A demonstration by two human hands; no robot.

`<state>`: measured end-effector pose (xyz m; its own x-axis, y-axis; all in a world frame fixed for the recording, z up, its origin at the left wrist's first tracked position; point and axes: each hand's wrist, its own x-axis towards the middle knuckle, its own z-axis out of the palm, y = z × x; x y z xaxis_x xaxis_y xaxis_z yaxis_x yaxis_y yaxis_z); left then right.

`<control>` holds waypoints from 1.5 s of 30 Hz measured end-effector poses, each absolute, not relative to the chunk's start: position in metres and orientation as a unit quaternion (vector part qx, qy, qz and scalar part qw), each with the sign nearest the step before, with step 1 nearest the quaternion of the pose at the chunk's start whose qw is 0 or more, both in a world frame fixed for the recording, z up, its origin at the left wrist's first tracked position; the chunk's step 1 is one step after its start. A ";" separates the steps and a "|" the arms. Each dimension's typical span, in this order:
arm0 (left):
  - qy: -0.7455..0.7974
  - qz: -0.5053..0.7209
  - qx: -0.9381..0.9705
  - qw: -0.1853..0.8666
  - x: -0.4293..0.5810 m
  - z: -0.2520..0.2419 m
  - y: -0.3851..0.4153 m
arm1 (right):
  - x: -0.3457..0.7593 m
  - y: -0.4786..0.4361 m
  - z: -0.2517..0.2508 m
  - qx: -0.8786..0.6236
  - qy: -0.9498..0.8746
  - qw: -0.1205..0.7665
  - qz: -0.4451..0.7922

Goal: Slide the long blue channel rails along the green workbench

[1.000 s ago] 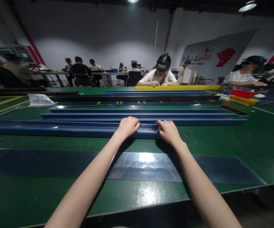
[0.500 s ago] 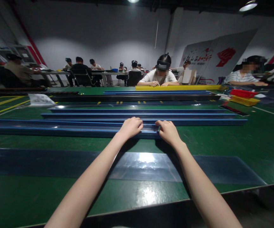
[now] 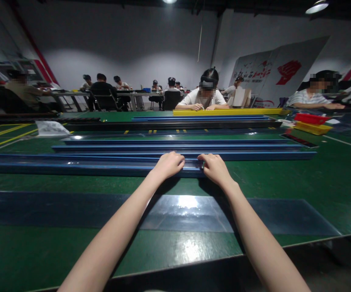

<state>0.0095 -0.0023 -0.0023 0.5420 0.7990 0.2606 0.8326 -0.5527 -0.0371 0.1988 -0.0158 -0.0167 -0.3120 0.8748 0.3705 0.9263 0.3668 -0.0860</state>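
Trays [image 3: 311, 119], red atop yellow, contents unclear, lie beyond the right hand [image 3: 214, 167], which, like the left hand [image 3: 169, 164], grips a blue channel [image 3: 102, 169].

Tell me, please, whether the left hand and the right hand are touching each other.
Apart. The head view shows a short stretch of the nearest blue rail between the left hand and the right hand.

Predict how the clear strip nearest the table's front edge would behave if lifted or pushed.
The clear strip would probably sag: it looks long and thin. Its glossy surface may be slippery. Lying flat on the table, it seems unlikely to roll.
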 end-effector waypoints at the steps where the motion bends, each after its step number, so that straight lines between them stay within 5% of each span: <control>1: -0.470 -0.107 -0.873 0.080 0.009 -0.002 -0.002 | 0.199 -0.016 -0.016 -0.564 -0.803 0.177 -0.076; 45: -0.512 -0.095 -0.848 0.103 0.007 0.004 -0.004 | 0.202 -0.016 -0.016 -0.595 -0.782 0.151 -0.109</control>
<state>0.0074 -0.0041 0.0040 0.4585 0.8478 0.2665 0.8870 -0.4552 -0.0780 0.2024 -0.0164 -0.0157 -0.2456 0.8977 0.3659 0.9636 0.2671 -0.0084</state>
